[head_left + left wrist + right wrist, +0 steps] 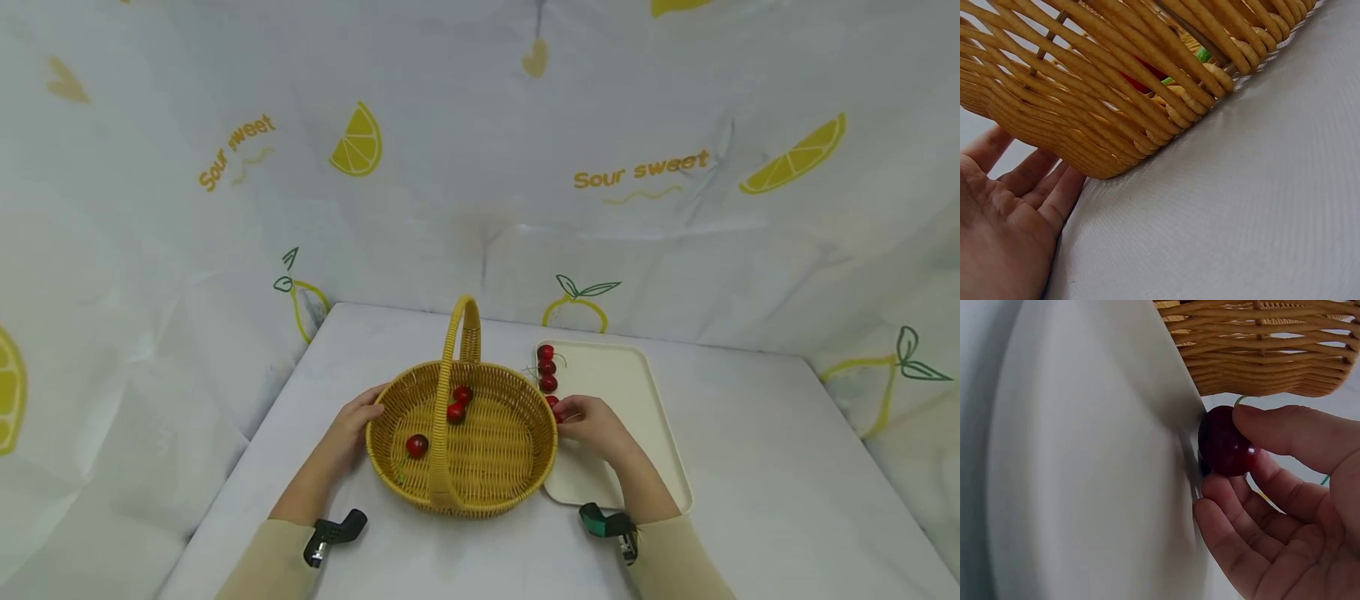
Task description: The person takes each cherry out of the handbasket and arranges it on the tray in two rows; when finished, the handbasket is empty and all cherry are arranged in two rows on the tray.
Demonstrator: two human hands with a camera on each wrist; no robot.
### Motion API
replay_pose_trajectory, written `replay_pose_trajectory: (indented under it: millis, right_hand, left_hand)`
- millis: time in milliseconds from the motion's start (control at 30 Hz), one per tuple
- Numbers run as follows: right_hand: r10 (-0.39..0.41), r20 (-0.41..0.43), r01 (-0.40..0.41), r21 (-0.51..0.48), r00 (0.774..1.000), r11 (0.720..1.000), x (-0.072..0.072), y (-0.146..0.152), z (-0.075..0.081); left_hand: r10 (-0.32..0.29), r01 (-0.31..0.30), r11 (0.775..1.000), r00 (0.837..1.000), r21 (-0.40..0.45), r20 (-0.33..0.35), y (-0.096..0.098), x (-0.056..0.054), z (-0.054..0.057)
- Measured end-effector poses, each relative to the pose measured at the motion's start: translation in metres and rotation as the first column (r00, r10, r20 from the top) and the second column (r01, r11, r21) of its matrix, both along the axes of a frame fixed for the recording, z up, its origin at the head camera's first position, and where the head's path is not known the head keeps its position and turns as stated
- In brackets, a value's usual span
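- One glossy dark-red cherry (pixel 1229 440) is pinched between the thumb and fingers of the right hand (pixel 596 423), at the left edge of a cream rectangular tray (pixel 630 383) with rounded corners. The cherry is round, so its long axis is hard to tell; a thin green stem shows near the thumb, on the basket side.
- One yellow oval woven basket (pixel 491 454) stands upright on the white cloth-covered table (pixel 765 450), left of the tray; its long axis runs left to right, its mouth upward. Its tall arched handle (pixel 447 350) spans the short way, from far rim to near rim.
- The left hand (pixel 352 423) rests on the basket's left end, fingers fairly straight along the outer wall.
- Three red cherries (pixel 417 446) lie inside the basket: two close together toward the back, one nearer the left front.
- Three more cherries (pixel 548 383) form a row along the tray's far left edge, beyond the right hand.
- The tray's long axis runs away from the person; its left edge lies just beside the basket's right end, leaving a narrow gap in the right wrist view.
- Wide tray floor lies right of the right hand; tabletop extends beyond the tray on the right, and left of the basket.
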State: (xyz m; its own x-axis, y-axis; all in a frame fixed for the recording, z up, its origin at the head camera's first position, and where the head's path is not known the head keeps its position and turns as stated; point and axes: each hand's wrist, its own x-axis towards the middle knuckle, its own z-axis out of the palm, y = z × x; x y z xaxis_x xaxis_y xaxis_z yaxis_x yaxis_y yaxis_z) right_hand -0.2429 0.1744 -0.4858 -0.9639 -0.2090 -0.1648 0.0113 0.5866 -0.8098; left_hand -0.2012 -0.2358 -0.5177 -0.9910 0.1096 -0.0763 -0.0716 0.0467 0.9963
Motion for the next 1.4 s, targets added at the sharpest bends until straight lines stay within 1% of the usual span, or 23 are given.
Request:
replay_pose_trajectory:
  millis: [167, 300, 433, 567, 667, 867, 1100, 1200, 1300, 1400]
  right_hand:
    - [-0.035, -0.027, 0.036, 0.031, 0.999, 0.999, 0.002, -0.005, -0.004]
    - [-0.063, -0.046, 0.064, 0.027, 0.997, 0.998, 0.005, -0.007, -0.002]
    - [-0.072, -0.059, 0.074, 0.026, 0.996, 0.997, 0.005, -0.007, -0.002]
    - [-0.078, -0.065, 0.08, 0.033, 0.995, 0.996, 0.004, -0.005, -0.003]
    - [-0.073, -0.067, 0.075, 0.041, 0.995, 0.996, 0.003, -0.002, 0.0]
    - [-0.062, -0.095, 0.066, 0.042, 0.994, 0.997, 0.004, 0.002, 0.013]
    - [-0.069, -0.15, 0.07, 0.006, 0.986, 0.998, 0.003, 0.003, 0.033]
    - [-0.07, -0.172, 0.07, -0.008, 0.983, 0.998, 0.003, 0.002, 0.042]
    - [-0.053, -0.189, 0.045, -0.045, 0.981, 0.998, 0.003, -0.001, 0.051]
    - [-0.033, -0.183, 0.016, -0.095, 0.983, 0.995, 0.002, -0.004, 0.059]
  left_hand:
    - [0.009, -0.009, 1.0, 1.0, 0.002, 0.003, 0.001, 0.002, -0.002]
    - [0.009, -0.009, 1.0, 1.0, 0.011, 0.001, 0.002, 0.004, -0.006]
    - [0.008, -0.008, 1.0, 1.0, 0.007, -0.002, 0.002, 0.004, -0.009]
    - [-0.001, 0.001, 1.0, 1.0, -0.001, -0.003, 0.002, 0.003, -0.009]
    - [-0.002, 0.002, 1.0, 1.0, -0.002, -0.004, 0.001, 0.003, -0.007]
    - [0.005, -0.005, 1.0, 1.0, -0.003, 0.003, 0.001, 0.003, -0.006]
    - [-0.009, 0.008, 1.0, 1.0, -0.005, -0.008, -0.001, 0.003, -0.005]
    - [-0.006, 0.006, 1.0, 1.0, -0.004, -0.002, -0.001, 0.002, -0.005]
    - [-0.001, 0.001, 1.0, 1.0, 0.004, 0.0, -0.001, 0.0, -0.004]
    - [-0.007, 0.008, 1.0, 1.0, 0.012, -0.006, -0.001, -0.001, -0.003]
